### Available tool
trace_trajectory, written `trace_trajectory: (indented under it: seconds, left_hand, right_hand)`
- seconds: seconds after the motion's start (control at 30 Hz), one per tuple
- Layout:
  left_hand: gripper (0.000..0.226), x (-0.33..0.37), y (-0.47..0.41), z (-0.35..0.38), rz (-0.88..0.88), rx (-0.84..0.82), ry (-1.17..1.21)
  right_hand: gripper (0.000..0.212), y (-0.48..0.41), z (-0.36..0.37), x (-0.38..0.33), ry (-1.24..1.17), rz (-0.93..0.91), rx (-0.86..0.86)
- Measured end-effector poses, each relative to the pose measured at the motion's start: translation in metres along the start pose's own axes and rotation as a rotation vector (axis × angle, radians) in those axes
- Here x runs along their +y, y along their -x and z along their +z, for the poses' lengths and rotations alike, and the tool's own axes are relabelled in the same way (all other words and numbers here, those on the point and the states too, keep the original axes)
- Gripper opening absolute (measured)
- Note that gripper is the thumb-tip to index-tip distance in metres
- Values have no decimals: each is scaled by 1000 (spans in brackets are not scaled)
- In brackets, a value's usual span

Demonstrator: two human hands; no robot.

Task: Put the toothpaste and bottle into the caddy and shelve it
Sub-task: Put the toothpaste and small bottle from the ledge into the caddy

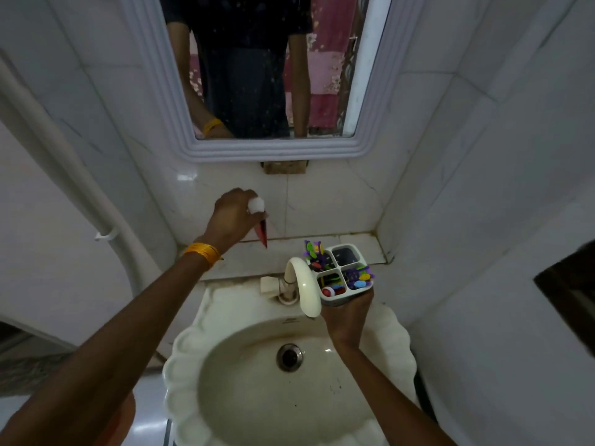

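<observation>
My left hand (233, 215) is closed around a red toothpaste tube (262, 231) with a white cap, held cap-up just above the tiled ledge (244, 255) behind the sink. My right hand (347, 317) grips from below a white caddy (360, 259) with four compartments, held above the sink's right rear. Colourful toothbrushes and small items fill three compartments; the far right one looks dark and empty. No separate bottle shows clearly.
A cream tap (304, 284) curves over the white scalloped sink (180, 355), right next to the caddy. A framed mirror (273, 149) hangs above on the tiled wall. A white pipe (64, 162) runs down the left wall.
</observation>
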State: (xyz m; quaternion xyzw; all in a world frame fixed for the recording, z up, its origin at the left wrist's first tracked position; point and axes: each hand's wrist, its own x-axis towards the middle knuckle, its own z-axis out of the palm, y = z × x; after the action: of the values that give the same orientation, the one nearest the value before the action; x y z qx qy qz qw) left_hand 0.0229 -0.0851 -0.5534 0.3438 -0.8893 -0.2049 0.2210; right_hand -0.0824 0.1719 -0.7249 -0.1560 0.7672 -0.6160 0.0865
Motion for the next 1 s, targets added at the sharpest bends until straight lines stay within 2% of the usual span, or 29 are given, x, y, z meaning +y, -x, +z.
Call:
trace_trajectory:
  seconds: [0.13,0.2,0.33,0.57,0.83,1.0]
  left_hand:
    - [37,49,-9,-26,120,122,49]
    - [33,76,-10,-27,215,114,125]
    - [32,111,-13,-2,323,-58,166]
    - [37,131,-16,34,417,-348,9]
    - [40,135,-35,26,608,-514,-50]
    - [38,128,-39,21,665,-564,8]
  right_hand:
    - [129,-1,0,0,-47,27,3]
    - [129,-2,0,3,-72,40,3]
    - [127,-5,1,6,-78,36,-6]
    - [124,1,1,-1,-54,44,20]
    - [127,1,1,-1,-46,30,-7]
    - [124,1,1,-2,-67,32,1]
